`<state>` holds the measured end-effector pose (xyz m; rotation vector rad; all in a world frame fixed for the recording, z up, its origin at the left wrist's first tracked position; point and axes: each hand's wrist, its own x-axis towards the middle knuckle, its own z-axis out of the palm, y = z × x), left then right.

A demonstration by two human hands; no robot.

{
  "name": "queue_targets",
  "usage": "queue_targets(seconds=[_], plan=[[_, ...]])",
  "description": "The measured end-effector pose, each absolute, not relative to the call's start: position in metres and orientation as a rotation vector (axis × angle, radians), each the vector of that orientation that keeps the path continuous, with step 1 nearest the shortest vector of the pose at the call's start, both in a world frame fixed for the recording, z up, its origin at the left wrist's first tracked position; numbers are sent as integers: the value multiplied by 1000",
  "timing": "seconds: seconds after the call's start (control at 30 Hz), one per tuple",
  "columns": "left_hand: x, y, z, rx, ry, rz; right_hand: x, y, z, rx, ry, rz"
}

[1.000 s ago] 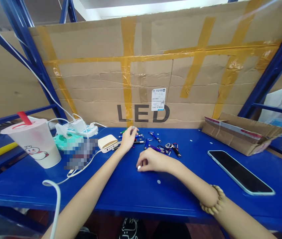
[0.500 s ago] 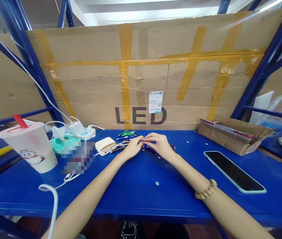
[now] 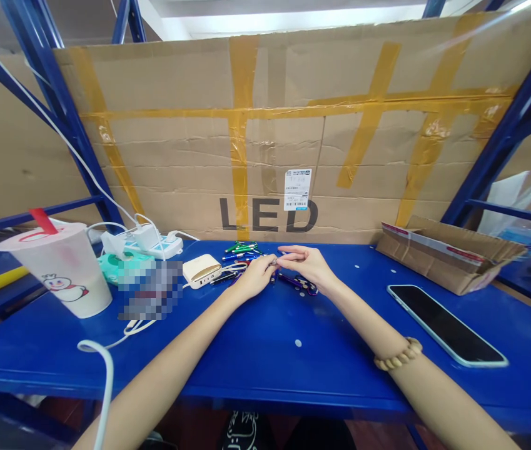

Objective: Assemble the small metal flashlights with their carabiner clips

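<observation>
At the middle of the blue table, my left hand (image 3: 256, 277) is closed, its fingertips pinched around something small that I cannot make out. My right hand (image 3: 309, 265) meets it from the right, thumb and fingers bent at the same spot. Just behind my left hand lies a pile of slim shiny items in green (image 3: 241, 247) and blue (image 3: 241, 256), with darker ones near it. Slim purple items (image 3: 296, 282) lie under and beside my right hand. Their exact kind is too small to tell.
A cream power bank (image 3: 202, 270) with cables sits left of the pile. Farther left are a wipes pack (image 3: 127, 265), a power strip (image 3: 171, 245) and a drink cup (image 3: 65, 275). A phone (image 3: 446, 325) and a cardboard tray (image 3: 448, 256) lie right; a cardboard sheet (image 3: 190, 162) stands behind.
My right hand's fingers have lifted and spread a little from my left fingertips. More of the purple items shows beneath it. The view has shifted slightly.
</observation>
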<state>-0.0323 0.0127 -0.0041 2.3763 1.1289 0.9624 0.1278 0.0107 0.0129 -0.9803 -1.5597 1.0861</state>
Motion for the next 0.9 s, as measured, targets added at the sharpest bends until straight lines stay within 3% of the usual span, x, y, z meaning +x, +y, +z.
queue_targets(seconds=[0.67,0.77,0.9], plan=[[-30,16,-10,2511,1065,1086,126,6,22,-1236,-1382,1355],[-36,19,-3,2279,1232,1314,124,11,14,-1194,-1485,1208],[-50,24,8,1850,1495,1593,126,16,-1,-1123,-1936,547]])
